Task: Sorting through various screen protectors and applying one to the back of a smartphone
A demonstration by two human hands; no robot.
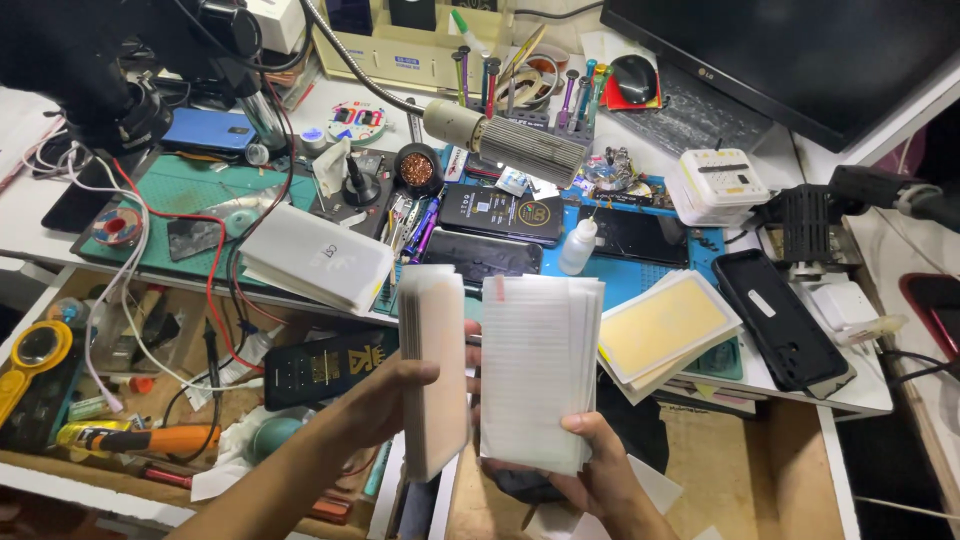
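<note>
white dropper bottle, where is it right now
In the head view, the dropper bottle stands on the blue mat at centre, between two dark phones, above the right hand's stack.

Left hand (385, 395) holds a card stack (433, 370) left of the right hand's (590, 470) sheet stack (540, 370) | bench (840, 390) beyond | bottle (578, 246) far | phone case (778, 318) right

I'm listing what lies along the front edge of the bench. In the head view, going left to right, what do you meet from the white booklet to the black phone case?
White booklet → left hand's stack → right hand's stack → yellow-faced stack → black phone case.
</note>
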